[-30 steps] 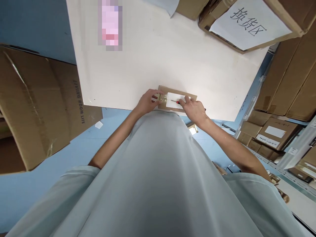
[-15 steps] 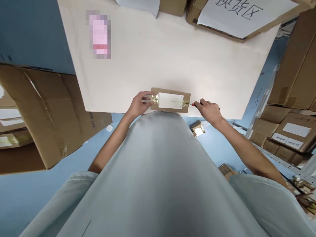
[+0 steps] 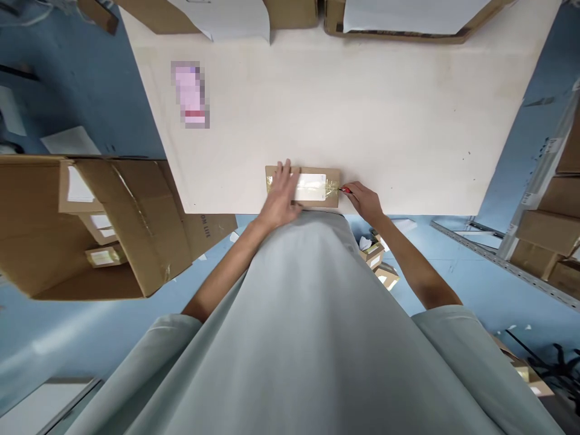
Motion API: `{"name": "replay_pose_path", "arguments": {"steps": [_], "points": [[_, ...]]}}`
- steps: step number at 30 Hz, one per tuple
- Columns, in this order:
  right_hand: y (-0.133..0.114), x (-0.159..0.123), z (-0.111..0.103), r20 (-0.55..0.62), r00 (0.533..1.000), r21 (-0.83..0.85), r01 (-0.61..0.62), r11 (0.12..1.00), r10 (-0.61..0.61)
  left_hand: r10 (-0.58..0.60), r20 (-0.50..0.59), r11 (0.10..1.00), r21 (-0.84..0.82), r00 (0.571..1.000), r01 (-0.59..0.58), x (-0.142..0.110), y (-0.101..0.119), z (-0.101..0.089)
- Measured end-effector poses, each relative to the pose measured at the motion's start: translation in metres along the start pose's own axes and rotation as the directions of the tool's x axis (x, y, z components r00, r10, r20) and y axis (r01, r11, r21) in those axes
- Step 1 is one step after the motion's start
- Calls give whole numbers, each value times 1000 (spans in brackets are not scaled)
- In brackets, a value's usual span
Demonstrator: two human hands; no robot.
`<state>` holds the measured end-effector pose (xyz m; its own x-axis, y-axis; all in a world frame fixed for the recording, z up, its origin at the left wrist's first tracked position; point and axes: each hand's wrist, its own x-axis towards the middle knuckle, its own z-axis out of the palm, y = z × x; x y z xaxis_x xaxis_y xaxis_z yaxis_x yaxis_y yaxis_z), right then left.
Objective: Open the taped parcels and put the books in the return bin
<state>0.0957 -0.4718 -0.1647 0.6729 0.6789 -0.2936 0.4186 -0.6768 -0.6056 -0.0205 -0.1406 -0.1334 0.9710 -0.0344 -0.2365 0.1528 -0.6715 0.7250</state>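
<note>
A small cardboard box (image 3: 302, 204) with a white label and shiny clear tape lies at the front edge of the white table (image 3: 385, 115). My left hand (image 3: 281, 196) rests on the left part of the box, fingers stretched out across it and covering part of the label. Beside the box's right end, my right hand (image 3: 366, 202) is closed around a small red tool that looks like a utility knife (image 3: 346, 190). Its tip points at the taped right end of the box; whether it touches is too small to tell.
A pixelated pink item (image 3: 190, 96) lies at the table's back left. Along the back edge stand cardboard boxes with paper sheets (image 3: 399, 15). Left of the table is a large open carton (image 3: 136, 223) holding smaller boxes. Shelves with boxes (image 3: 546, 229) stand at the right; small boxes (image 3: 374, 257) lie on the floor.
My left hand has moved from the box's left end onto its top and flattened out. My right hand keeps the red tool at the right end. The camera view has shifted.
</note>
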Motion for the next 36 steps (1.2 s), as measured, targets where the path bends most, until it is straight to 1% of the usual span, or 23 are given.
{"name": "replay_pose_path", "arguments": {"steps": [2,4,6,8,11,13,14,16,18,20,22,24,26,28,30,31,33,36], "points": [[-2,0,9,-31,999,83,-30,996,33,6,52,999,37,999,-8,7,9,14],[-3,0,16,-62,996,152,-59,987,70,-23,39,998,63,999,21,12,12,21],[-5,0,23,-97,990,215,-76,974,99,-44,9,997,68,999,43,15,11,22],[-6,0,28,-142,978,285,-110,952,155,-49,-11,997,65,999,49,17,7,18],[-10,-1,33,-196,929,357,-230,906,313,-42,-22,998,46,999,43,17,2,5],[-17,-1,32,-186,903,377,-297,877,386,-40,-18,999,10,999,40,14,-2,-8],[-22,0,30,-168,900,389,-313,867,401,-43,-14,999,-14,999,43,11,-4,-16],[-38,4,25,-127,909,432,-310,847,397,-57,-8,997,-62,998,56,2,-8,-32],[-63,8,16,-108,923,493,-273,826,370,-66,-15,993,-99,998,64,-8,-13,-45],[-93,12,6,-107,937,547,-223,807,332,-54,-29,991,-124,998,50,-18,-16,-53],[-125,14,-6,-115,945,578,-187,794,307,-34,-40,990,-140,999,28,-25,-19,-56],[-152,15,-15,-139,940,568,-183,803,313,-24,-47,987,-157,999,16,-29,-23,-55],[-167,16,-19,-179,915,498,-231,835,360,-17,-54,983,-182,998,7,-31,-27,-53],[-172,17,-20,-224,873,390,-327,861,433,1,-69,979,-205,998,-16,-33,-31,-51],[-171,17,-19,-271,828,303,-411,860,491,30,-88,973,-224,996,-49,-34,-37,-50],[-170,16,-18,-291,812,279,-434,856,507,44,-94,970,-234,995,-65,-34,-41,-48],[-172,16,-17,-319,795,248,-455,855,516,59,-97,962,-262,994,-82,-33,-48,-43],[-184,17,-18,-342,780,181,-492,852,523,61,-98,944,-317,993,-89,-30,-59,-35]]}}
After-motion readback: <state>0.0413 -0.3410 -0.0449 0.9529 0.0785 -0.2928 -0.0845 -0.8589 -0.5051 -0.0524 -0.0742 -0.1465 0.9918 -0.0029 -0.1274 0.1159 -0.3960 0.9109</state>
